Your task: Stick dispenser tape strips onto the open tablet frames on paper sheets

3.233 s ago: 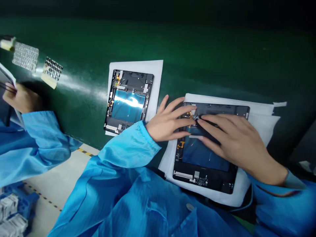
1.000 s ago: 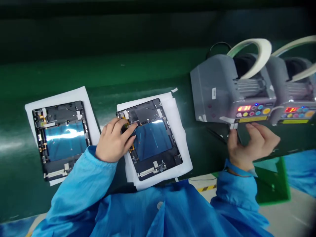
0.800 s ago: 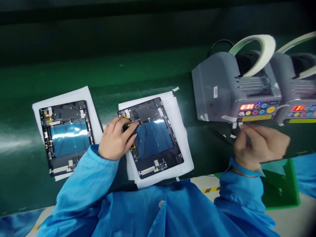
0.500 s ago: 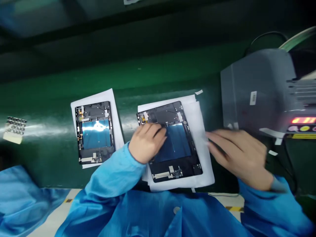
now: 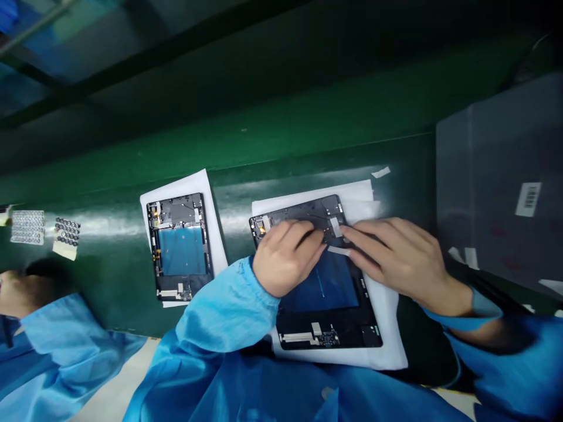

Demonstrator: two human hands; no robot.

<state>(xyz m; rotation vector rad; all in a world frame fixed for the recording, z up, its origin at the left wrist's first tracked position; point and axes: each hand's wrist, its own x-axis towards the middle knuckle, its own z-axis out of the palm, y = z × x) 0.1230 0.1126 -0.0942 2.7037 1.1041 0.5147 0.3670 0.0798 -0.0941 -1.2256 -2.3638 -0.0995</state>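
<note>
An opened tablet (image 5: 321,328) with bare inner parts lies tilted on white sheets (image 5: 387,351) in front of me. My left hand (image 5: 288,255) rests over its upper middle, fingers curled and pressed together. Whatever is under those fingertips is hidden. From the right, my right hand (image 5: 396,255) reaches over the tablet's right edge, pinching a short white strip of tape (image 5: 338,251) between thumb and fingers. The strip hovers close to the left fingertips. Another white piece of tape (image 5: 335,227) sits on the tablet just above it.
A second opened tablet (image 5: 182,249) lies on white paper to the left. Farther left are a card of small round parts (image 5: 67,231) and a co-worker's hand (image 5: 20,293). A grey machine (image 5: 492,176) stands at the right, with tape scraps (image 5: 470,258) at its edge.
My right hand has moved left from beside the paper to over the tablet, bringing a white tape strip. My left hand stays at the tablet. The view has shifted, and a co-worker's hand now shows.
</note>
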